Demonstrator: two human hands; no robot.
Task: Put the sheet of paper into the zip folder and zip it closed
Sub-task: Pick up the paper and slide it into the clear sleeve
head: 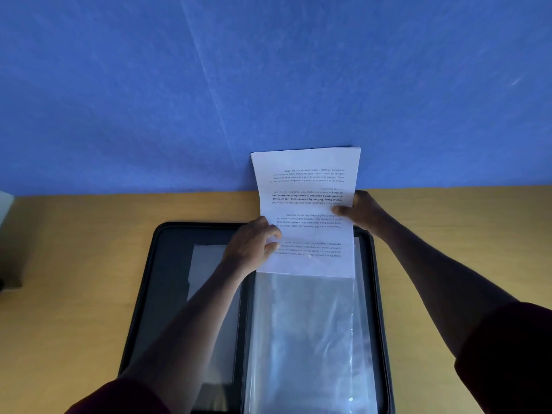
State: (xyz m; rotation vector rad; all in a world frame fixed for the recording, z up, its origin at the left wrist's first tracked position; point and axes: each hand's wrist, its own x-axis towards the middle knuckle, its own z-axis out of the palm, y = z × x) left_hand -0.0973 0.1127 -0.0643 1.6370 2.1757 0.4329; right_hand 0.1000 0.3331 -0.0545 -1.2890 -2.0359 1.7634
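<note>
A black zip folder (pixel 143 294) lies open on the yellow table, its right half filled with clear plastic sleeves (pixel 307 339). A white printed sheet of paper (pixel 307 186) stands up from the far end of the top sleeve, its lower edge just at or inside the sleeve's mouth. My left hand (pixel 254 243) pinches the sheet's left edge low down. My right hand (pixel 358 213) grips its right edge higher up, thumb on the printed face. The text reads upside down to me.
The yellow table (pixel 74 264) ends at a blue wall (pixel 209 85) right behind the folder. A pale object (pixel 4 210) sits at the table's far left edge. The folder's left half holds a grey pocket (pixel 206 270).
</note>
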